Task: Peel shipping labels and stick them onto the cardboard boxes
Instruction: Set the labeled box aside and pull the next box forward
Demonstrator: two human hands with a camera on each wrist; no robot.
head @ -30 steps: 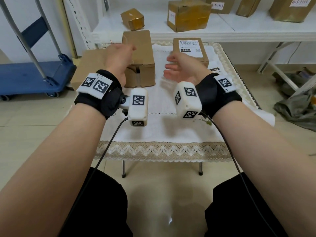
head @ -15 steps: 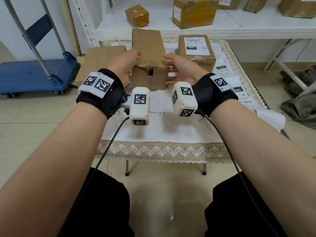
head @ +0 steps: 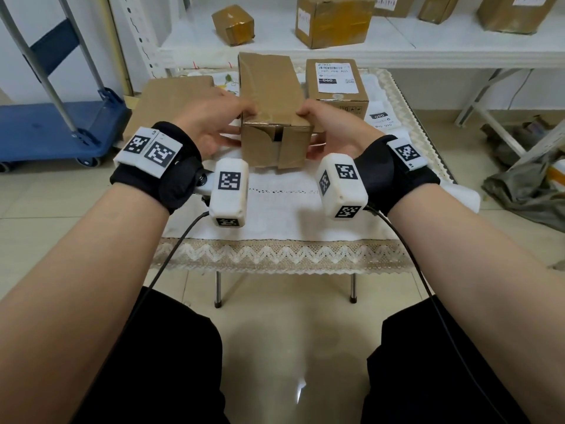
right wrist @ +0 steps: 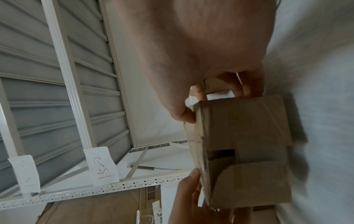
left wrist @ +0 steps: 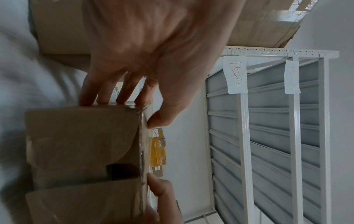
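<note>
Left of the left hand [head: 211, 117], a flat cardboard box [head: 171, 97] lies on the counter [head: 287, 209], its left edge overhanging the counter's edge. Further left, on the floor, stands a blue platform trolley [head: 52, 130], well apart from the counter.

The left hand grips the left side of the unlabelled cardboard box [head: 272, 111]: in the left wrist view the fingers [left wrist: 122, 94] are pressed against the side face and the thumb rests on the top edge at the near corner. The box stands at the middle of the counter, between the two hands; whether its base touches the white cloth [head: 284, 206] cannot be told. Its near end flaps are partly apart, leaving a dark gap.

The right hand [head: 333, 127] holds the right side in the same manner, thumb on the top edge at the near right corner, fingers against the side face.

Just beyond the right hand stands a labelled cardboard box [head: 336, 84], close beside the held box, with a narrow gap between them. To the right of the right hand, loose shipping labels [head: 380, 119] lie on the cloth near the counter's right edge.

Towards the person from both hands the cloth is open as far as the lace border [head: 284, 255]. Beyond the hands, a white shelf [head: 275, 41] carries further taped parcels.
</note>
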